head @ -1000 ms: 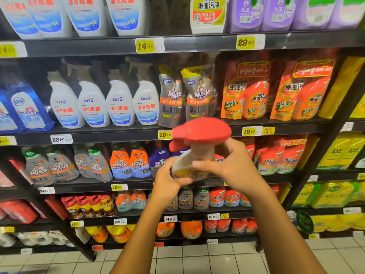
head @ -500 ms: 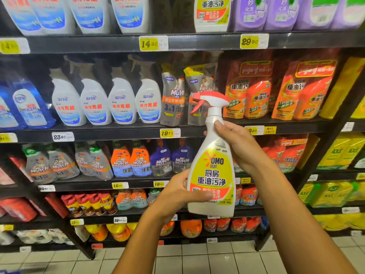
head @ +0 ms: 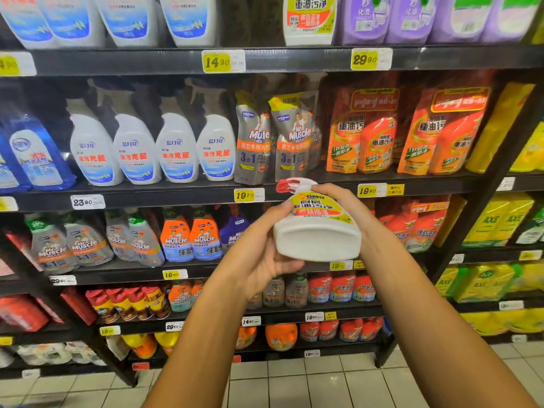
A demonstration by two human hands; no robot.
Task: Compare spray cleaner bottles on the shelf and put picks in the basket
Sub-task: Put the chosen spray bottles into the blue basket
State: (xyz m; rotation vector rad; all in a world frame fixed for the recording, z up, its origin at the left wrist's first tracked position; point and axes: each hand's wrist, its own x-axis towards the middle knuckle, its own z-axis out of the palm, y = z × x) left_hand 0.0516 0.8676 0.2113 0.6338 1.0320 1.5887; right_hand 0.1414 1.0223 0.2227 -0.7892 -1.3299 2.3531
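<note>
I hold a white OMO spray bottle [head: 316, 231] with a yellow label and a red trigger head in both hands, in front of the shelves. It is tipped back, its white base toward me and the trigger pointing away. My left hand [head: 265, 257] grips its lower left side. My right hand [head: 344, 204] wraps the neck and right side. White spray bottles with blue labels [head: 153, 148] stand on the shelf [head: 164, 195] to the left. No basket is in view.
Mr Muscle refill pouches [head: 273, 139] and orange refill packs [head: 406, 134] fill the shelf behind the bottle. Mr Muscle spray bottles [head: 191, 237] stand one shelf lower. Yellow AXE packs [head: 497, 225] are at the right. Tiled floor [head: 294, 384] lies below.
The bottle went from top-toward-me, to upright with its label facing me, to tipped back with its base toward me. Both hands shifted their grip and kept hold of it.
</note>
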